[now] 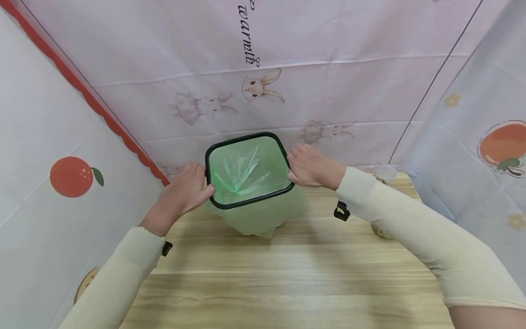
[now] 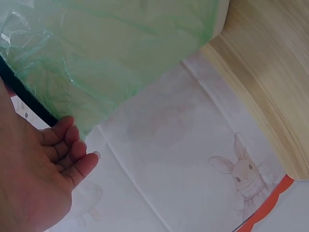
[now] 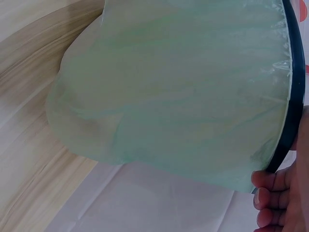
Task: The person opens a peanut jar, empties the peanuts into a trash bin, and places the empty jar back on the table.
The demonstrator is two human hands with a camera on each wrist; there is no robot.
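Observation:
A trash bin's dark rounded-square rim (image 1: pixel 258 199) stands over the table, with a thin green plastic bag (image 1: pixel 256 219) lining the inside and hanging loosely down outside. My left hand (image 1: pixel 182 192) grips the rim's left side, thumb over the top edge. On the opposite side, my right hand (image 1: pixel 313 167) holds the rim with curled fingers. In the left wrist view, the fingers (image 2: pixel 72 150) curl by the dark rim and the bag's edge. The right wrist view shows the bag (image 3: pixel 169 106) draped below the rim. The bag hides most of the bin's body.
Pale wood-grain table (image 1: pixel 287 274) spreads below and in front of the bin. A clear round-topped object (image 1: pixel 386 172) stands at the back right; another round item (image 1: pixel 382 231) is partly hidden by my right sleeve. Printed cloth walls (image 1: pixel 197 55) enclose the back and sides.

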